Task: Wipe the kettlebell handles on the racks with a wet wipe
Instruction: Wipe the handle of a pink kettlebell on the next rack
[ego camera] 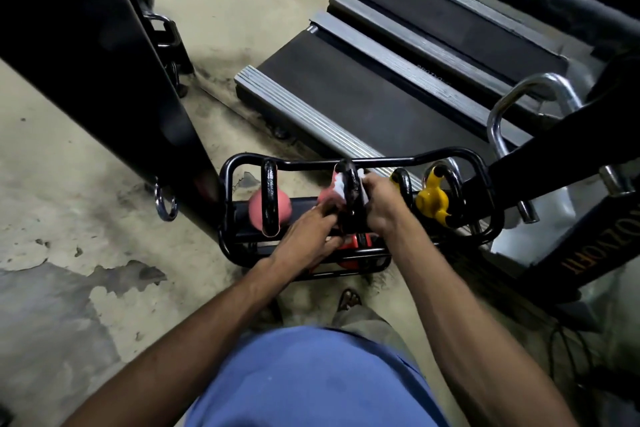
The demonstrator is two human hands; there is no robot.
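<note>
A black two-tier rack [450, 152] stands on the floor in front of me. Its top tier holds a pink kettlebell [254, 210] with a black handle [269, 198], a middle kettlebell whose black handle [350, 180] stands upright, and yellow kettlebells [431, 198]. A white wet wipe [338, 185] is wrapped over the middle handle. My left hand [308, 234] pinches the wipe's lower end on the handle's left side. My right hand [382, 206] grips the same handle from the right, a corner of wipe showing above its fingers. A red kettlebell [353, 243] sits on the lower tier, mostly hidden.
A treadmill deck [363, 90] lies just behind the rack. A black machine post [104, 55] with a steel hook [166, 206] stands to the left, and a black frame with a chrome handle [512, 97] crowds the right. The worn concrete floor [86, 218] lies to the left.
</note>
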